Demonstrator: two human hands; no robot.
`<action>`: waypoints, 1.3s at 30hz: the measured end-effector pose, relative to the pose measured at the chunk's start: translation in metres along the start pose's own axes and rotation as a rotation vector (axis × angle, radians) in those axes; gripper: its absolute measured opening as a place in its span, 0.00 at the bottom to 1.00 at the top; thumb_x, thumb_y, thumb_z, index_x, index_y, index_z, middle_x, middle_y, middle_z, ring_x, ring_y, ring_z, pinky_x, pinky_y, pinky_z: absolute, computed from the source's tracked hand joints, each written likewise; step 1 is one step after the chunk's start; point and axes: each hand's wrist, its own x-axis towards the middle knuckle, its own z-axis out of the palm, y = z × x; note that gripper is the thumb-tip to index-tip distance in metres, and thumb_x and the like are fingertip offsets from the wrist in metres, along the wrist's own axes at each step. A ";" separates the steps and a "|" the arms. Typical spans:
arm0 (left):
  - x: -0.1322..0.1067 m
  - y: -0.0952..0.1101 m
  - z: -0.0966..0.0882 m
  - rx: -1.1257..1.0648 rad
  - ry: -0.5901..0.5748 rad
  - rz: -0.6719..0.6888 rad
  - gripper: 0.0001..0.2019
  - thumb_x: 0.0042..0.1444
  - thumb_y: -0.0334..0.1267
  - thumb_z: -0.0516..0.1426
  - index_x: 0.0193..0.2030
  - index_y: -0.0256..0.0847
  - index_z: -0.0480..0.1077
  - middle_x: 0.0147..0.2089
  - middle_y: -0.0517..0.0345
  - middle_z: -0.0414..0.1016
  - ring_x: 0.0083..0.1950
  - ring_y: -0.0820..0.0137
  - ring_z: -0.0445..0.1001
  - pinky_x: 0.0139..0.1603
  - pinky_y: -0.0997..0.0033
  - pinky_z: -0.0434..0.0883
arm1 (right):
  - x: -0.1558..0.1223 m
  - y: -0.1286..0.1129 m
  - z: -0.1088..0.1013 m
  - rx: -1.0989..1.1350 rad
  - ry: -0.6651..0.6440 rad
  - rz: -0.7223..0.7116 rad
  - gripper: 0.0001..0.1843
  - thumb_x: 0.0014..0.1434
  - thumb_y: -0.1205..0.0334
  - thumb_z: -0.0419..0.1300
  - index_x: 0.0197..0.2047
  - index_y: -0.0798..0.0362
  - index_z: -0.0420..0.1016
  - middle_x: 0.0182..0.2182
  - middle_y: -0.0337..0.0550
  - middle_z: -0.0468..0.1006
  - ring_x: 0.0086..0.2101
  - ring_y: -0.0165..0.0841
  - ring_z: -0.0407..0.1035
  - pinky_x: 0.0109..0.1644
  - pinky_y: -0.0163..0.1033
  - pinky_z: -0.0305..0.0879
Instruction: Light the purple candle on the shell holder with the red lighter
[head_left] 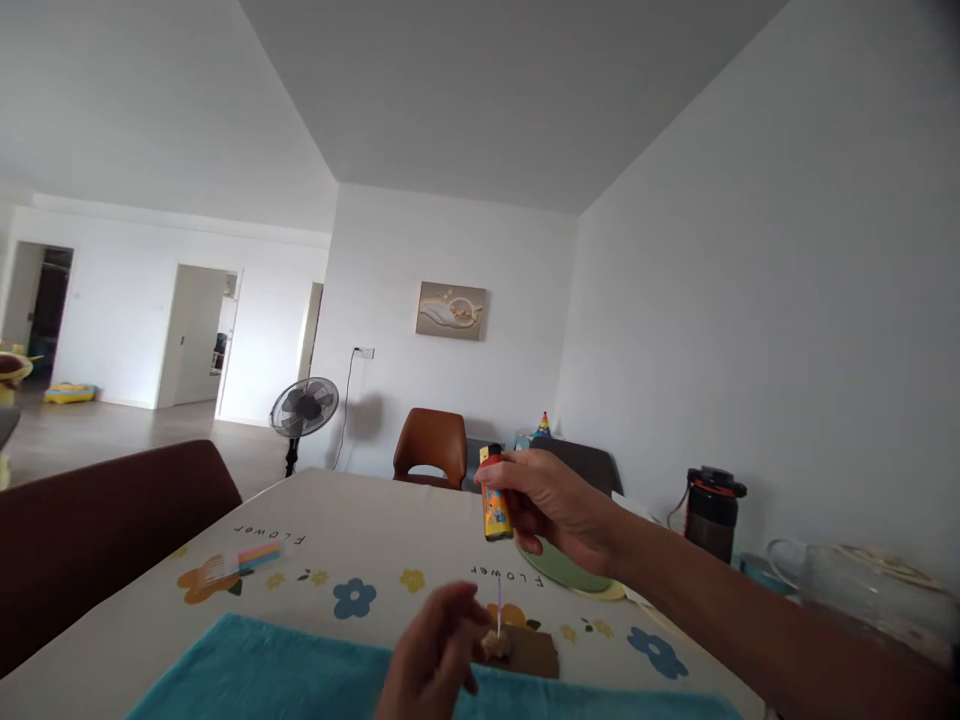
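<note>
My right hand [551, 505] is raised over the table and grips a small yellow-orange lighter [495, 510] with a red top, held upright. Below it my left hand [431, 655] is closed in a pinch at the base of a thin pale purple candle [499, 605]. The candle stands upright in a small piece of cake [496, 645] that rests on a brown square card [536, 652]. The lighter is a short way above the candle tip and does not touch it. No flame shows.
The table [360, 530] has a cream cloth with flower prints and a turquoise mat [277, 675] at the near edge. A pack of coloured candles [251, 558] lies at left; green plates [566, 572], a dark flask [712, 512] and a glass dish [862, 585] at right. Brown chairs [97, 525] stand around; a fan [302, 410] is behind.
</note>
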 end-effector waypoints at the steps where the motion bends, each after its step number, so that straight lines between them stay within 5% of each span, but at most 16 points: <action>1: 0.000 0.008 -0.002 -0.180 0.075 0.028 0.19 0.60 0.51 0.49 0.53 0.44 0.65 0.46 0.50 0.72 0.40 0.67 0.73 0.35 0.67 0.72 | 0.001 0.006 0.002 0.032 -0.045 0.054 0.12 0.49 0.57 0.64 0.24 0.54 0.67 0.16 0.32 0.63 0.14 0.21 0.51 0.14 0.28 0.48; 4: -0.009 0.036 -0.007 -0.523 0.142 0.008 0.19 0.58 0.50 0.53 0.46 0.37 0.70 0.37 0.50 0.74 0.34 0.68 0.73 0.27 0.71 0.70 | 0.004 0.024 0.010 0.078 -0.127 0.167 0.16 0.50 0.52 0.63 0.24 0.55 0.68 0.14 0.32 0.63 0.13 0.20 0.50 0.13 0.28 0.43; 9: -0.022 0.061 -0.010 -0.672 0.023 -0.059 0.20 0.60 0.49 0.51 0.39 0.32 0.73 0.30 0.51 0.73 0.30 0.69 0.72 0.24 0.74 0.69 | 0.009 0.044 0.025 0.105 -0.172 0.246 0.21 0.50 0.46 0.63 0.21 0.56 0.66 0.12 0.33 0.62 0.11 0.19 0.46 0.13 0.28 0.38; 14: -0.023 0.058 -0.008 -0.817 -0.032 -0.176 0.20 0.60 0.49 0.50 0.38 0.32 0.73 0.28 0.55 0.72 0.27 0.73 0.71 0.23 0.77 0.69 | 0.011 0.057 0.035 0.139 -0.208 0.322 0.24 0.52 0.42 0.60 0.21 0.56 0.66 0.10 0.34 0.62 0.11 0.20 0.51 0.15 0.27 0.45; 22: -0.016 0.055 -0.008 -0.966 -0.031 -0.265 0.16 0.59 0.47 0.52 0.36 0.34 0.71 0.26 0.58 0.70 0.24 0.75 0.70 0.20 0.80 0.67 | 0.016 0.071 0.042 0.112 -0.128 0.400 0.30 0.56 0.40 0.54 0.14 0.55 0.60 0.07 0.34 0.59 0.09 0.20 0.49 0.12 0.29 0.40; 39: -0.011 0.046 -0.010 -1.036 -0.070 -0.286 0.19 0.63 0.42 0.46 0.38 0.31 0.72 0.26 0.56 0.72 0.23 0.75 0.71 0.20 0.78 0.68 | 0.017 0.073 0.042 0.041 -0.054 0.392 0.31 0.53 0.36 0.54 0.13 0.53 0.61 0.05 0.33 0.55 0.10 0.21 0.44 0.13 0.32 0.39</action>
